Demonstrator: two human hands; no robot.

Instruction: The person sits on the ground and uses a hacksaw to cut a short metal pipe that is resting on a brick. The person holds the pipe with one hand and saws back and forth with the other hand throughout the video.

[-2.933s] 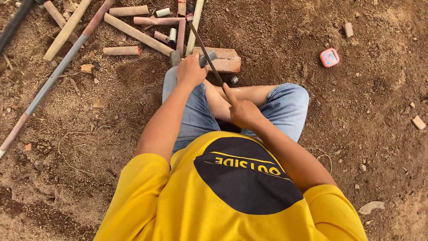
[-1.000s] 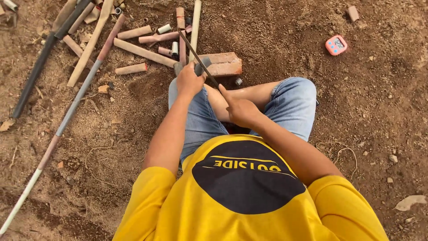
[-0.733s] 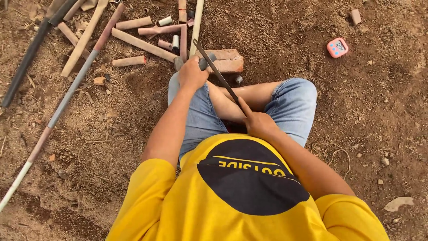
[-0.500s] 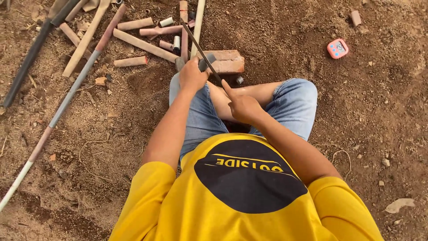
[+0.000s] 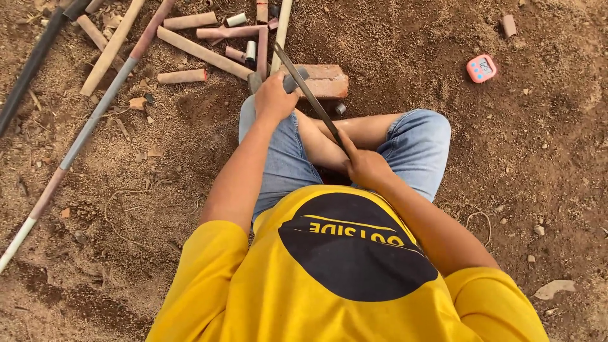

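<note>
I see the left hand [image 5: 273, 98] closed over a short grey pipe [image 5: 288, 81] that lies across a brick [image 5: 322, 80], fingers wrapped down on it. The right hand [image 5: 366, 168] is clenched around the handle end of a saw [image 5: 308, 95], whose thin dark blade slants up and away to cross the pipe just beside the left hand. Brick and pipe sit on the dirt just past my knees, between the jeans-clad legs.

Beyond the brick lies a scatter of cut pipe pieces [image 5: 204, 54], reddish-brown and cream, some touching each other, some apart. A long pipe [image 5: 95, 114] with a grey middle runs diagonally at left, and a black pipe [image 5: 31, 63] lies near the left edge. A small pink timer [image 5: 481, 68] sits on the ground well to the right of the brick.

No container shows anywhere here; everything lies loose on bare soil.
</note>
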